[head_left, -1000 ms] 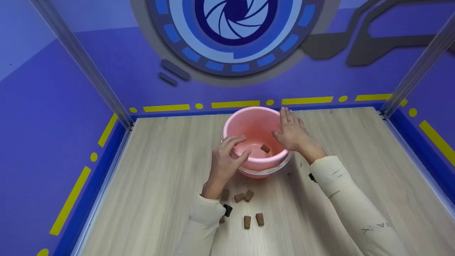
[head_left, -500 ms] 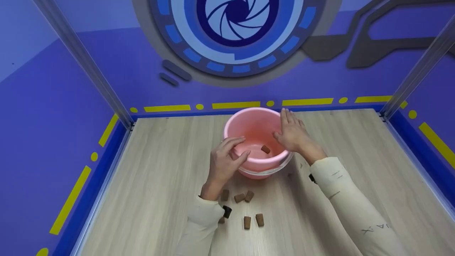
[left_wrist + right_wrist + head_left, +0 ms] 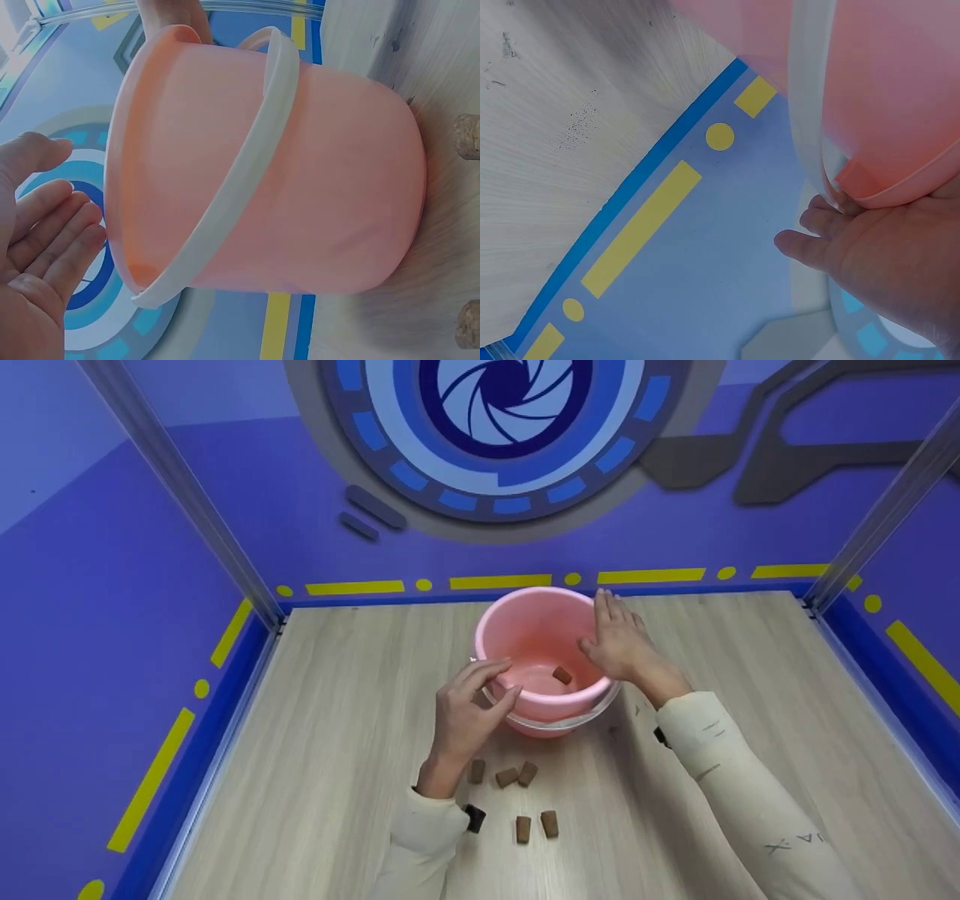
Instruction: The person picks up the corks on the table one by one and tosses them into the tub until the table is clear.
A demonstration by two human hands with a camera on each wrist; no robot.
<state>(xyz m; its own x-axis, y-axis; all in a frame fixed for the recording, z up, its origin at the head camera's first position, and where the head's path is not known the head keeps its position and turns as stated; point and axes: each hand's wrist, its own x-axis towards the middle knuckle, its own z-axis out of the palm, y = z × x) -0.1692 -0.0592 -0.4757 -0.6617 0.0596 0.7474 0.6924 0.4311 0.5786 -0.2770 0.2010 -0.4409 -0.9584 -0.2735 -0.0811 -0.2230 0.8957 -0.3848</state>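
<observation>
A pink bucket point(image 3: 551, 706) with a white handle point(image 3: 247, 169) stands upright on the table, one brown cork stopper point(image 3: 562, 675) lying on its bottom. My left hand point(image 3: 466, 712) hovers at the bucket's near left rim, thumb and fingers apart with nothing between them. In the left wrist view, that left hand point(image 3: 45, 232) shows its palm and loosely bent fingers beside the rim. My right hand point(image 3: 621, 645) rests on the right rim, fingers straight and thumb inside. From the right wrist, this right hand point(image 3: 885, 247) touches the rim near the handle's end.
Several cork stoppers point(image 3: 507, 777) lie on the wooden table point(image 3: 337, 735) in front of the bucket, near my left wrist. A blue-purple printed wall point(image 3: 420, 547) rises behind the bucket, with side walls left and right.
My left hand has drawn slightly left and toward me, its fingertips backing off to the bucket's rim. The right hand and the bucket have stayed in place.
</observation>
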